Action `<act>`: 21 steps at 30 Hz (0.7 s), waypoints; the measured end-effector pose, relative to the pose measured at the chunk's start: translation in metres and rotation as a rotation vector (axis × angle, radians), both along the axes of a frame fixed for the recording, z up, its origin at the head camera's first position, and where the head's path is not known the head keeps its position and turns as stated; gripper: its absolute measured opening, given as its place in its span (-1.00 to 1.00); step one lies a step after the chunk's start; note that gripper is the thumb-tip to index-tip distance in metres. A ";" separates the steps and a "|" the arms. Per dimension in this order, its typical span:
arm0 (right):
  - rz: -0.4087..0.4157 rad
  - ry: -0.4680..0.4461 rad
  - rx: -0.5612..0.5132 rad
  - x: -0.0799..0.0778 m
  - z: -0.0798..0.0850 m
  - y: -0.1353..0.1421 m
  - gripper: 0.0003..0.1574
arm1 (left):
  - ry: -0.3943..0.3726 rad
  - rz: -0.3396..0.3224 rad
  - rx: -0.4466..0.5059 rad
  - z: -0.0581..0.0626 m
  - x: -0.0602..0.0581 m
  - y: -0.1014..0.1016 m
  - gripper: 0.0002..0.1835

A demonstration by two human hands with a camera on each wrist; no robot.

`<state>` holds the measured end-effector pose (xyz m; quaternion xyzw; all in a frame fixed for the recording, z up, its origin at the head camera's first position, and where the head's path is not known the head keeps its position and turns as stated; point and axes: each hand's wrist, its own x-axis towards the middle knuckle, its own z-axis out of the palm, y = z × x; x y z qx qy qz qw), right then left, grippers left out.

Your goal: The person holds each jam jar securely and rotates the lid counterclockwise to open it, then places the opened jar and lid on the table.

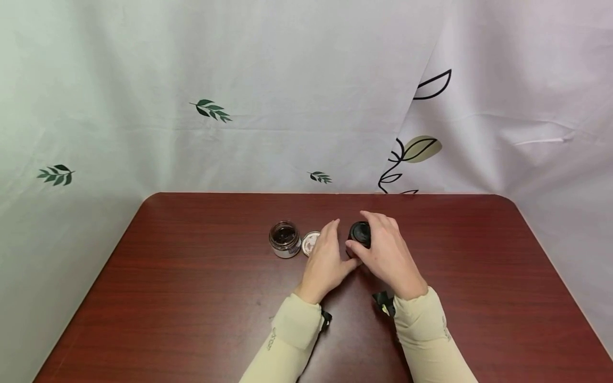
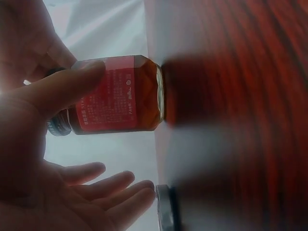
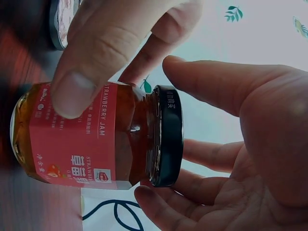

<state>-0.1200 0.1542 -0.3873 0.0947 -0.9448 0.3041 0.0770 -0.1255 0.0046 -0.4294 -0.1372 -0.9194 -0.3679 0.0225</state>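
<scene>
A strawberry jam jar (image 3: 127,115) with a red label and a black lid (image 3: 169,139) stands upright on the table. My right hand (image 1: 390,258) is around the lid from the right, its fingers and thumb spread. In the right wrist view, a gap shows between that thumb and the lid. On the jar's left side is my left hand (image 1: 323,266), fingers nearly straight, with its thumb (image 2: 84,79) across the label in the left wrist view. Further left, an uncovered jar (image 1: 285,242) of dark contents sits beside a loose lid (image 1: 310,242), its pale inner face up.
The reddish-brown wooden table (image 1: 191,298) has rounded far corners. Behind it and at both sides hang pale curtains (image 1: 287,96) printed with leaves. A small dark device (image 1: 383,302) is strapped under the right wrist.
</scene>
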 end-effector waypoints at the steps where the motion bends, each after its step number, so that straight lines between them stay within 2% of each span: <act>1: 0.000 -0.004 -0.002 0.000 -0.001 0.000 -0.14 | -0.007 -0.001 -0.006 0.000 -0.001 0.001 0.00; 15: 0.001 -0.029 -0.002 -0.002 -0.004 -0.002 -0.14 | -0.087 0.020 -0.029 0.000 -0.009 0.002 -0.08; 21: 0.000 -0.027 0.008 -0.003 -0.006 -0.003 -0.15 | -0.073 0.022 -0.034 -0.001 -0.011 0.003 -0.14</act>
